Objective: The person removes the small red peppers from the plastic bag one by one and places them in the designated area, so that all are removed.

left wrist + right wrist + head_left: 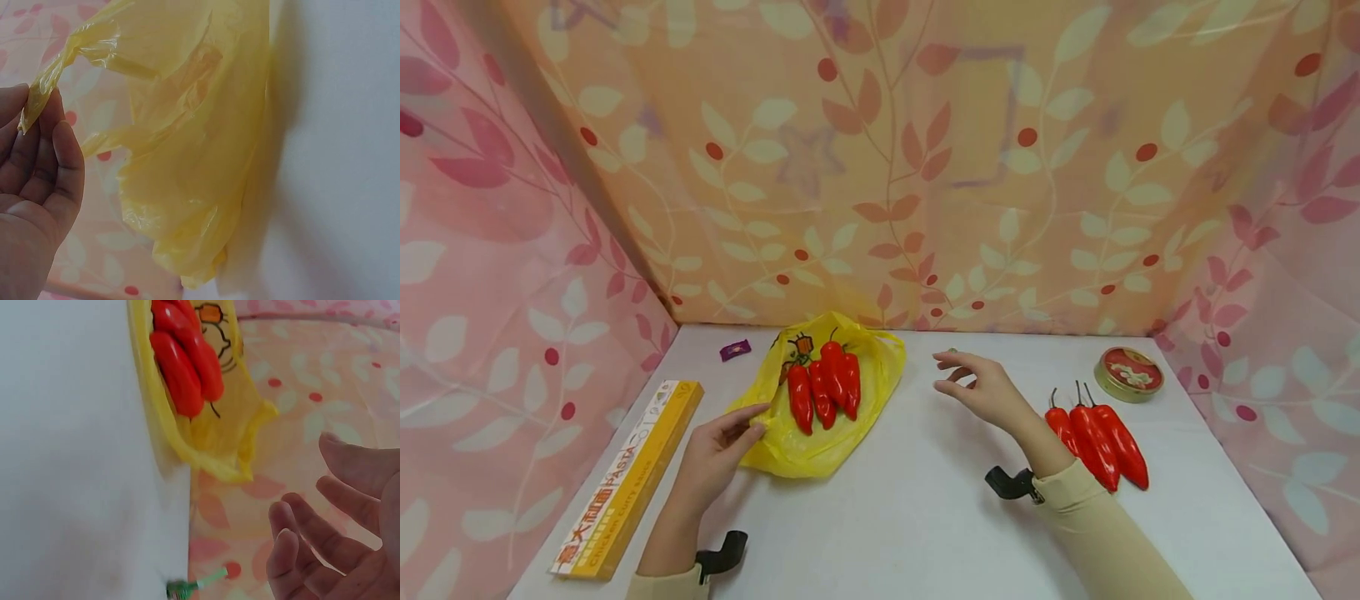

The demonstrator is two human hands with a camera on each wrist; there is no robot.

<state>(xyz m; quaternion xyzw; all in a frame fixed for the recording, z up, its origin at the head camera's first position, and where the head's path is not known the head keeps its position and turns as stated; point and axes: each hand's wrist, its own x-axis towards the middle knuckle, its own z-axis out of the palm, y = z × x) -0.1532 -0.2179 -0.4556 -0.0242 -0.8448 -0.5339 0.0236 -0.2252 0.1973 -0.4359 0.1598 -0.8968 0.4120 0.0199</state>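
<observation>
A yellow plastic bag (pixel 805 460) lies spread at the middle left with several red peppers (pixel 820 392) on it. The left hand (pixel 718 454) pinches the bag's left edge between thumb and fingers; in the left wrist view the hand (pixel 37 162) holds a handle strip of the bag (pixel 194 181). Right of the bag, the right hand (pixel 985 392) hovers with nothing in it. Its fingers are loosely bent and apart, as the right wrist view shows too for the hand (pixel 331 531), near the bag's rim (pixel 219 470) and the peppers (pixel 181 375).
Three more red peppers (pixel 1097 442) lie at the right, partly behind the right forearm, with a round red-lidded tin (pixel 1129 373) behind them. A long pasta box (pixel 628 483) lies at the left, a small purple packet (pixel 735 350) behind it. A small green item (pixel 181 589) stands beyond the right hand.
</observation>
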